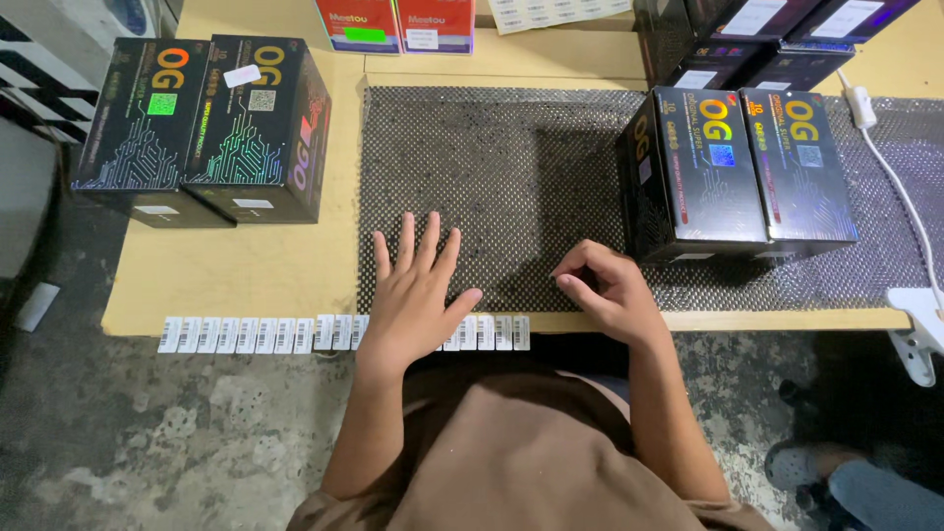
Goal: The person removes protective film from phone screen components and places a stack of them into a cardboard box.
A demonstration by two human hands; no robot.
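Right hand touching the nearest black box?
Apart. The head view shows a strip of dotted mat between the curled right hand and the nearest black box.

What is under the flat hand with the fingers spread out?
The left hand lies flat on a black dotted mat, which covers the wooden table. Its heel covers part of a row of small white stickers along the table's edge; those underneath are hidden.

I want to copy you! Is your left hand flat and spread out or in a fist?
Flat and spread. The left hand lies palm down on the dotted black mat, fingers fanned apart.
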